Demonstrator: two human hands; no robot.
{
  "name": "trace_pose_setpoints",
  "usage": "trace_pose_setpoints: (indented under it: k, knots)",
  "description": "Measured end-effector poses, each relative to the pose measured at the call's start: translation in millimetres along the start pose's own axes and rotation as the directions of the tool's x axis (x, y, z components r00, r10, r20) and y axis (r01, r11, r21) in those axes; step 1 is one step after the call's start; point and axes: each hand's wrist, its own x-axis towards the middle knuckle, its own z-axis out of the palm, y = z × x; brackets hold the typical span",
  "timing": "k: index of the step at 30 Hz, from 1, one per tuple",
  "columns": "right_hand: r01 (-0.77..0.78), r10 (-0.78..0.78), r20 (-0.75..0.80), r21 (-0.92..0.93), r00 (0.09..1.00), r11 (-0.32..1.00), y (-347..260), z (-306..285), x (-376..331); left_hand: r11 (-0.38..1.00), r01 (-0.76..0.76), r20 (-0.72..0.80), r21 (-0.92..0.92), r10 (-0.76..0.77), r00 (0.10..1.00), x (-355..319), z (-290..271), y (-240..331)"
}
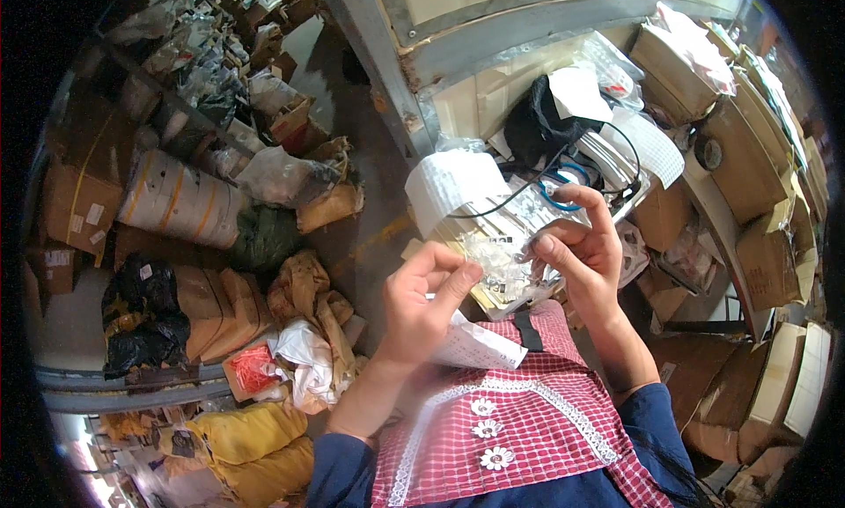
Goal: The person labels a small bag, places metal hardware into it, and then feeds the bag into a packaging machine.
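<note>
From my feed I see both hands raised above a red-and-white checked apron (pixel 537 420) with white flower trim. The left hand (pixel 422 301) is curled, thumb and forefinger pinched together at the left edge of a small clear plastic bag (pixel 495 260), and the lower fingers of that hand also clamp a folded white paper slip (pixel 480 345) that sticks out toward the right, lying just over the apron's top. The right hand (pixel 585 253) is closed on the bag's right edge, its thumb pressing the plastic and its forefinger stretched upward past the bag. So the clear bag sits between the two hands, held by both, stretched a little from one pinch to the other; I cannot make out what is inside beyond small pale pieces. Directly behind the bag lies a shallow tray (pixel 563 209) holding more clear packets, a blue ring (pixel 563 191) and a thin black cable (pixel 528 187) looping across it. A white roll of paper (pixel 449 187) stands just left of the tray, touching its near corner as far as I can tell. Further back sits a black bag (pixel 537 125). Cardboard boxes (pixel 748 165) stack along the right, and on the floor to the left I see brown sacks (pixel 220 301) and a large wrapped white roll (pixel 176 200).
</note>
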Motion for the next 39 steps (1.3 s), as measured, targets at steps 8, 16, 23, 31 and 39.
trace_pose_setpoints:
  k: [8, 16, 23, 31, 39]
  knots:
    - [-0.039, 0.039, -0.024, 0.006, 0.999, 0.999, 12, -12, 0, 0.997, 0.055, 0.009, -0.051, -0.055, 0.998, 0, -1, -21]
    - [-0.120, 0.120, 0.003, 0.031, 0.993, 0.992, 25, -18, 1, 0.984, 0.140, -0.019, -0.110, -0.143, 0.990, -2, -3, -39]
    - [-0.140, 0.141, -0.012, 0.068, 0.990, 0.988, 29, -27, 3, 0.996, 0.080, -0.094, -0.034, -0.083, 0.992, -1, -7, -46]
    - [-0.025, -0.181, -0.300, -0.571, 0.937, 0.821, 85, -108, -10, 0.919, 0.220, -0.187, -0.328, -0.291, 0.938, -1, -19, -76]
    - [-0.131, -0.189, -0.165, -0.975, 0.968, 0.181, 134, -142, -22, 0.793, 0.368, -0.176, -0.485, -0.501, 0.847, 3, -35, -107]
